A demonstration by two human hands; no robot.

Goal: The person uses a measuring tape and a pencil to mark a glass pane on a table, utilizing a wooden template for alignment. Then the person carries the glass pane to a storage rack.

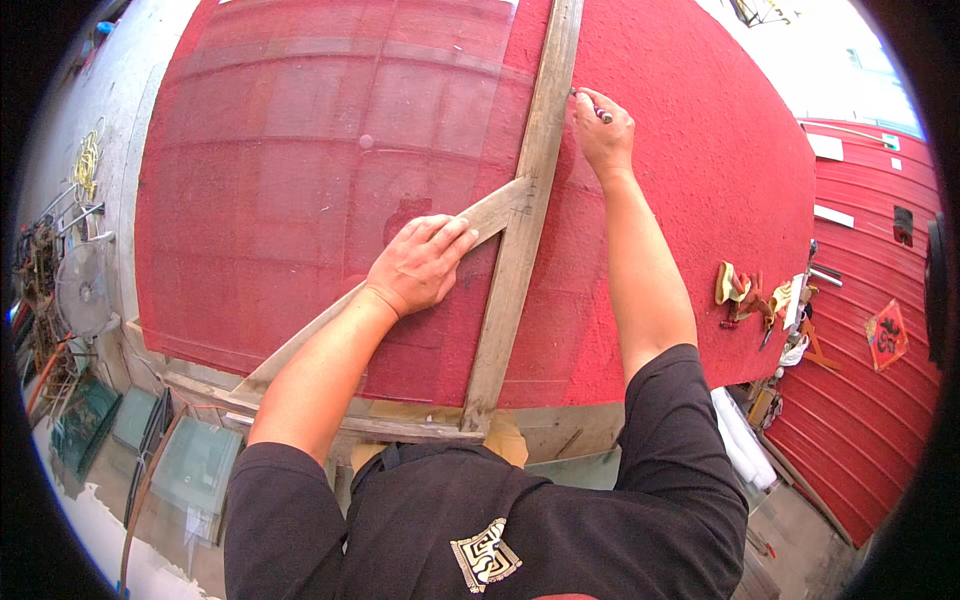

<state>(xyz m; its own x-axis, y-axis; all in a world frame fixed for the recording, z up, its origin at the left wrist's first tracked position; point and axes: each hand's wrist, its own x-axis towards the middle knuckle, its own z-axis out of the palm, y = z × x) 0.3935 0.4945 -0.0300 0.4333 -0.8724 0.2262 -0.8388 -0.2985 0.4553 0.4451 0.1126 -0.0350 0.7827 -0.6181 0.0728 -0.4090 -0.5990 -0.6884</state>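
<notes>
A large wooden square [540, 130] lies across a clear sheet of glass [290, 170] on a red-covered table [700, 170]. Its long bar runs away from my body, and a slanted brace joins it on the left. My left hand [420, 265] presses on that brace, fingers bent over it. Farther off, my right hand [606, 135] pinches a slim pen-shaped tool [603, 115], dark red with light bands. The tool's tip is at the right edge of the long bar; whether it touches the glass is too small to tell.
Work gloves [735, 287] and small hand tools lie at the table's right edge. Glass panes [195, 465] lean at the lower left, below a fan [85, 290]. A yellow cord [87, 165] hangs farther up. Red corrugated panelling [850, 400] stands on the right.
</notes>
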